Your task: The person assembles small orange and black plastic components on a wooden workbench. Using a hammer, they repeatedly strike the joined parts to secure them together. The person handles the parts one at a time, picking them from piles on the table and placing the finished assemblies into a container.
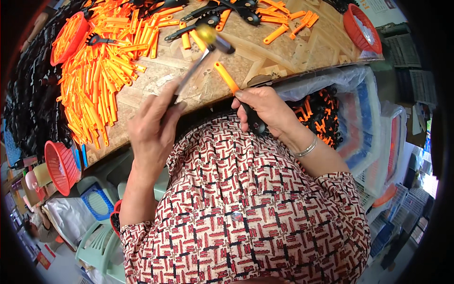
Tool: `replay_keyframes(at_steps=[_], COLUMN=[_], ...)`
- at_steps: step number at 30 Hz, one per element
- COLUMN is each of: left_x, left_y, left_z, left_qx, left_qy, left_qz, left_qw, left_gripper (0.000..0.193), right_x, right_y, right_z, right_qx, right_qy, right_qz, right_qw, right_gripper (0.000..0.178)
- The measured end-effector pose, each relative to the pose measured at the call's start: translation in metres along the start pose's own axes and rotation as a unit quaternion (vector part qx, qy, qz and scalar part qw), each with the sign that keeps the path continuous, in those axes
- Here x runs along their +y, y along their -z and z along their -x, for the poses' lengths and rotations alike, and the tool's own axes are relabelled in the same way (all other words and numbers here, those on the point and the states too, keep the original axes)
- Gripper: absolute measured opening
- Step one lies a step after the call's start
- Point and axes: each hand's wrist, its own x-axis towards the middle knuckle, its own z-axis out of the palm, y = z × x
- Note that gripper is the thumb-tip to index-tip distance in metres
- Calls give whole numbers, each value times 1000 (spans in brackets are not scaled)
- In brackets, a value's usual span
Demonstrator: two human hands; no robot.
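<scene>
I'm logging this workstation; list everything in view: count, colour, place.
table: one, brown, top
handles: many, orange, mostly left
pieces: many, black, far left, back
baskets: three, red, two on table, one lower left
hammer: one, yellow-dark, over table
utensil: one, orange-black, over table edge
lined container: one, blue-red-white, right
chair: at least one, green, lower left
crates: several, grey, right edge
shirt: one, red-patterned, bottom
bracelet: one, silver, centre right
left hand: one, bare, on hammer
right hand: one, bare, on utensil

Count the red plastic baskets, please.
3 clearly visible: upper-left basket holding orange handles, upper-right basket, lower-left basket. A partly hidden red rim beside the left forearm may be another.
</scene>
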Motion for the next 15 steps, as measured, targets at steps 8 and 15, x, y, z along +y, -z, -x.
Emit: replay_keyframes(at_steps=[8, 15], left_x=[-6, -8], left_y=[4, 1], left_z=[7, 19], left_qx=[40, -65], left_qy=[-101, -109], left_qz=[-60, -109], left_qw=[992, 986], left_gripper=[48, 53], right_x=[4, 4], right_y=[-1, -2], right_z=[1, 2], right_qx=[6, -6], right_qy=[6, 12], right_qz=[-2, 21], right_qw=[1000, 1000], right_gripper=[28, 22])
